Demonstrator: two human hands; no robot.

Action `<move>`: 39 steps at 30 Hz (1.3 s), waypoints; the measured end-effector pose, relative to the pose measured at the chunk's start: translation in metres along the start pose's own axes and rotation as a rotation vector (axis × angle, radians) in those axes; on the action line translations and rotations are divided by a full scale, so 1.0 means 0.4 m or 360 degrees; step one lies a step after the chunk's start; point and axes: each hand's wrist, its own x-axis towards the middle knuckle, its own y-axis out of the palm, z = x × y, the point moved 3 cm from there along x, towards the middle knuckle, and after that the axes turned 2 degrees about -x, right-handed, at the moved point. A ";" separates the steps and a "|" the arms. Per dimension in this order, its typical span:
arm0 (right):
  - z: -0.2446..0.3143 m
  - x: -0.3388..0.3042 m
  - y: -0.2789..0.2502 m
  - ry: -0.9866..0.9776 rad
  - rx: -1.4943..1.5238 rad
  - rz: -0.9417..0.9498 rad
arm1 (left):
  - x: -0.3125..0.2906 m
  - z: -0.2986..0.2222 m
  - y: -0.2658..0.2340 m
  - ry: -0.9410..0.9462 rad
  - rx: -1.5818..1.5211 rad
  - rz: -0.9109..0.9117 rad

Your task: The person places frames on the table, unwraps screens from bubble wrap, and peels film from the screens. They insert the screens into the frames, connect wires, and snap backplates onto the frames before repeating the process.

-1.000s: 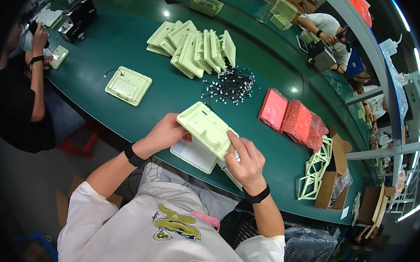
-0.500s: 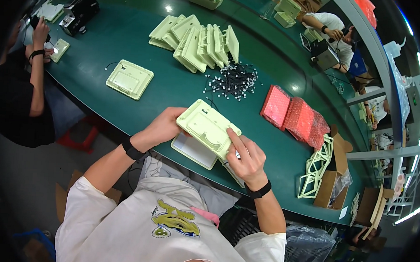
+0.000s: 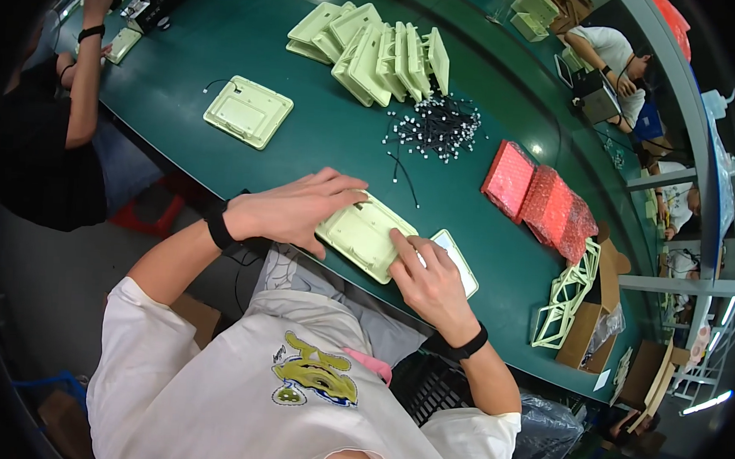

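Observation:
A pale green plastic cover lies at the table's near edge, with molded ribs and a small slot on its upper face. My left hand spreads over its left end, fingers stretched toward the far edge and thumb by the near one. Bent at the cover's right end, my right hand touches the top with its index finger. A small white bit shows between its fingers; I cannot make out what it is. Beyond that hand lies a second pale green piece with a white face. One black cable lies loose beyond the cover.
Further back are a heap of black cables with white connectors and stacked pale green housings. Another housing lies left. Red bubble-wrapped packs, green frames and a cardboard box stand right. A co-worker's arm is at far left.
The cover has come down from being held tilted to lying at the table edge. My left hand has moved over its top. The white-faced piece now shows to the right. The view has shifted.

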 end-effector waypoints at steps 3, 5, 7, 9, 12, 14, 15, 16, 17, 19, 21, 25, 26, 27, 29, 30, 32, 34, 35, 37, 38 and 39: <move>0.009 -0.003 -0.007 0.0139 0.0116 0.0208 | 0.008 0.008 0.001 -0.0055 -0.0061 0.0000; 0.012 -0.004 -0.011 0.0349 0.0276 0.0294 | 0.012 0.007 0.004 -0.0082 -0.0100 0.0011; 0.017 0.012 -0.005 0.0415 0.0323 0.0318 | 0.014 0.001 -0.001 -0.0029 0.0006 -0.0010; 0.014 0.030 0.007 0.0526 0.0399 0.0350 | 0.018 0.002 -0.001 -0.0004 0.0058 -0.0012; 0.000 0.030 0.025 0.0571 0.0483 0.0391 | 0.024 0.008 0.004 0.0002 0.0032 -0.0008; -0.004 0.032 0.032 0.0585 0.0528 0.0414 | 0.026 0.013 0.008 0.0003 0.0035 -0.0018; -0.006 0.035 0.032 0.0599 0.0549 0.0418 | 0.027 0.015 0.010 0.0013 0.0041 -0.0030; -0.006 0.038 0.032 0.0612 0.0570 0.0422 | 0.028 0.017 0.010 0.0022 0.0048 -0.0042; -0.007 0.039 0.034 0.0629 0.0589 0.0427 | 0.030 0.018 0.009 0.0019 0.0043 -0.0039; -0.005 0.042 0.035 0.0618 0.0556 0.0439 | 0.034 0.015 -0.002 0.0024 0.0006 -0.0006; -0.004 0.046 0.036 0.0594 0.0481 0.0454 | 0.037 0.014 -0.012 0.0023 -0.0017 0.0016; -0.004 0.052 0.030 0.0588 0.0442 0.0485 | 0.037 0.011 -0.017 -0.0021 0.0046 0.0106; -0.004 0.052 0.031 0.0590 0.0451 0.0489 | 0.036 0.009 -0.020 -0.0024 0.0033 0.0109; -0.006 0.052 0.031 0.0584 0.0446 0.0492 | 0.037 0.008 -0.022 -0.0028 0.0020 0.0112; -0.008 0.054 0.033 0.0573 0.0436 0.0497 | 0.037 0.014 -0.017 -0.0039 0.0000 0.0121; -0.006 0.056 0.035 0.0574 0.0447 0.0502 | 0.037 0.020 -0.014 -0.0019 -0.0038 0.0105; -0.004 0.058 0.037 0.0582 0.0462 0.0488 | 0.037 0.028 -0.008 0.0023 -0.0110 0.0073; 0.000 0.059 0.038 0.0587 0.0479 0.0483 | 0.038 0.024 -0.010 0.0028 -0.0103 0.0064; 0.002 0.059 0.038 0.0592 0.0478 0.0486 | 0.039 0.021 -0.014 0.0038 -0.0091 0.0050; 0.004 0.060 0.039 0.0601 0.0475 0.0490 | 0.040 0.018 -0.014 0.0044 -0.0083 0.0043; 0.005 0.060 0.041 0.0604 0.0483 0.0493 | 0.040 0.017 -0.013 0.0048 -0.0050 0.0031; 0.006 0.060 0.043 0.0598 0.0470 0.0498 | 0.040 0.015 -0.011 0.0051 -0.0018 0.0020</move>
